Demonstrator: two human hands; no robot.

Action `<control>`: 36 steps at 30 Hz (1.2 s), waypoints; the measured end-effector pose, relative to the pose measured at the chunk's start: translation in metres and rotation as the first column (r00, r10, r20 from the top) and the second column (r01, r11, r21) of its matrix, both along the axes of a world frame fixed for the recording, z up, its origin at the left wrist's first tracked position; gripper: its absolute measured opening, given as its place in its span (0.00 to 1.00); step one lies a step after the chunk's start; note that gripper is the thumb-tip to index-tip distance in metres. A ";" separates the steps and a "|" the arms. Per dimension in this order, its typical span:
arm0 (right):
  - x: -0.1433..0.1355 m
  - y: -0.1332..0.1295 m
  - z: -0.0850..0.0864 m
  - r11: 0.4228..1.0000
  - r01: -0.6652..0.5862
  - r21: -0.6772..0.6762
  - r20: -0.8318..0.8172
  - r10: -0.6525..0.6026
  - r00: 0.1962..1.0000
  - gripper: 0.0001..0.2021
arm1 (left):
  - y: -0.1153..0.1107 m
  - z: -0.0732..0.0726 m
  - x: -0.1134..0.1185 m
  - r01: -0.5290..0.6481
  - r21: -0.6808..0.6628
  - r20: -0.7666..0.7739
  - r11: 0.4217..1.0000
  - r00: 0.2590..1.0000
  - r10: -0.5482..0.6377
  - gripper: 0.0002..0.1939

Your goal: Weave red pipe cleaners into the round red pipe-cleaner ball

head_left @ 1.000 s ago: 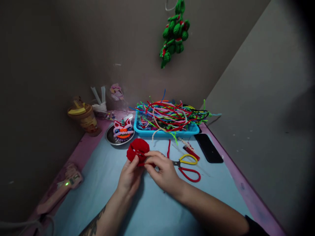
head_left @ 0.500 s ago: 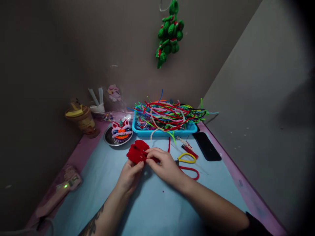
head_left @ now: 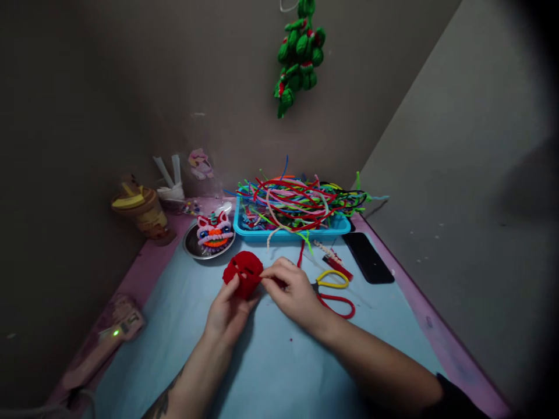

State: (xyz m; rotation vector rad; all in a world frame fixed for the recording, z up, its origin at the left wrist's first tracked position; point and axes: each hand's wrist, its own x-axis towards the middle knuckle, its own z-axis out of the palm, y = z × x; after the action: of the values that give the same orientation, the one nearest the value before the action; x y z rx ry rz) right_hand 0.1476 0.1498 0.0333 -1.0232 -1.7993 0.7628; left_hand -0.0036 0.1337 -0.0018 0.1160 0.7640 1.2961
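My left hand [head_left: 230,309] grips a rounded red fuzzy piece [head_left: 247,270] that looks made of pipe cleaners, with dark gaps across its face. The thumb presses on its front and the fingers are behind it. At the piece's right edge, my right hand [head_left: 293,291] is closed in a pinch; what lies between its fingertips is too small to make out. A red pipe cleaner [head_left: 301,254] shows just beyond the right hand's knuckles. Scissors [head_left: 334,280] with one yellow and one red handle lie beside that hand, their blades hidden behind it.
A blue tray [head_left: 292,235] heaped with colourful pipe cleaners stands at the back. Left of it, a metal bowl [head_left: 190,247] holds a lion-head figure [head_left: 215,231]. A phone [head_left: 368,258] lies right, a drink cup [head_left: 146,215] left, and a pink device [head_left: 117,331] with a green light nearer me.
The red piece has turned in my left hand, whose thumb now lies higher on its front. My right hand stays at its right edge, fingertips slightly drawn back from its face.
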 end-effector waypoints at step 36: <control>-0.036 -0.023 -0.026 0.902 0.399 -0.167 -0.138 -0.422 0.896 0.04 | -0.010 0.005 0.020 -0.139 0.176 -0.137 0.975 0.977 0.164 0.20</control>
State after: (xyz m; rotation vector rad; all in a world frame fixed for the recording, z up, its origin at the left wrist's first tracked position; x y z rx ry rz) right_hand 0.1111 0.1269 0.0075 -1.3319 -1.3330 0.6881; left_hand 0.0162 0.1241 0.0034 0.2975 0.8054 1.5089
